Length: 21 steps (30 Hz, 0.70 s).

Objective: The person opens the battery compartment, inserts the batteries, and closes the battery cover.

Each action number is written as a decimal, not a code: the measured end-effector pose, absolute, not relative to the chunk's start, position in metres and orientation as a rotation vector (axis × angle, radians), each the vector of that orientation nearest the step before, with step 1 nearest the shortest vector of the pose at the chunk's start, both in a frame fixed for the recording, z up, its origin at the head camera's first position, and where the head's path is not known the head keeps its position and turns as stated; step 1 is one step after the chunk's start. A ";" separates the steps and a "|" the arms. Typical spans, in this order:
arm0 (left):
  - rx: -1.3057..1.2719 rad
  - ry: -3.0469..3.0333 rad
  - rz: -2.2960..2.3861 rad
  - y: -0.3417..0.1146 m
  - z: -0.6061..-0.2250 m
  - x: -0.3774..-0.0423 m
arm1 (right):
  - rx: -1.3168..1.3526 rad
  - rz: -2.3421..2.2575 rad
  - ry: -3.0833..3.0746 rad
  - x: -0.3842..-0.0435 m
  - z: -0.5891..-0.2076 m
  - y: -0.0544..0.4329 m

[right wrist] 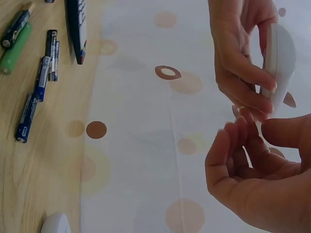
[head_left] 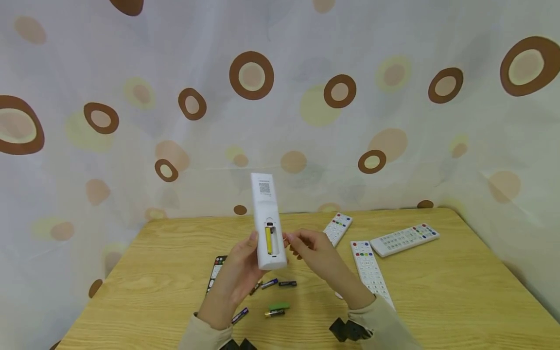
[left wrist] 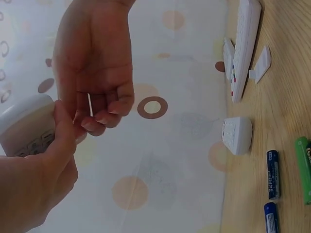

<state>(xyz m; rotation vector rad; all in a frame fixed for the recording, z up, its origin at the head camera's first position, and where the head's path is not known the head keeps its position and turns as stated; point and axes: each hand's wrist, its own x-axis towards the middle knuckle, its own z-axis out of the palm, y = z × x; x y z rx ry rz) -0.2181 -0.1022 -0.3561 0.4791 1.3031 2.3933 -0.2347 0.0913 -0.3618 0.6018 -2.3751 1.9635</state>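
My left hand (head_left: pixel 239 272) grips a white remote control (head_left: pixel 264 204) raised above the table, its back turned toward the head camera. The battery compartment lies uncovered; a yellow battery (head_left: pixel 269 241) fills the left slot, and the right slot is bare. Beside the remote's right edge is my right hand (head_left: pixel 318 252), fingers bent and fingertips right by the compartment's side. In the right wrist view, a gap shows between this hand's thumb and its loosely curled fingers (right wrist: pixel 228 150), with nothing visible in them.
Three white remotes, one at the back (head_left: pixel 338 227), one nearer (head_left: pixel 371 272) and one farther right (head_left: pixel 404 239), lie on the wooden table (head_left: pixel 459 291). A dark-edged remote (head_left: pixel 216 272) is at left. Several dark batteries (head_left: pixel 287 283) and a green battery (head_left: pixel 279 306) lie below the hands. A patterned cloth hangs behind.
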 end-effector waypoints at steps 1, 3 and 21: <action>0.460 1.298 2.401 -0.102 -0.356 -0.218 | 0.630 1.943 -2.415 -0.236 -0.364 0.092; 0.430 1.285 2.413 -0.102 -0.355 -0.218 | 0.700 1.873 -2.489 -0.239 -0.370 0.092; 0.485 1.160 2.464 -0.104 -0.350 -0.216 | 1.024 1.349 -3.072 -0.231 -0.421 0.067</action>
